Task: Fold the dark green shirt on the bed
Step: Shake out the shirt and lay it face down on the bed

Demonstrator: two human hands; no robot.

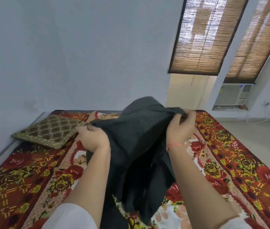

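The dark green shirt point(135, 138) hangs bunched in the air above the bed point(31, 176), its lower part drooping down to the floral cover between my forearms. My left hand point(92, 138) pinches the shirt's upper left edge. At the upper right corner, my right hand point(180, 128) grips a gathered fold of the cloth, with a thin red thread around that wrist. Both hands are raised at about the same height, roughly a shirt's width apart. The shirt's sleeves and collar are hidden in the folds.
A brown and gold patterned cushion point(49, 129) lies at the bed's far left, close to the wall point(64, 55). An air conditioner unit point(233, 95) sits in the wall at the right under woven blinds point(203, 35). Pale floor point(255, 138) lies beyond the bed's right edge.
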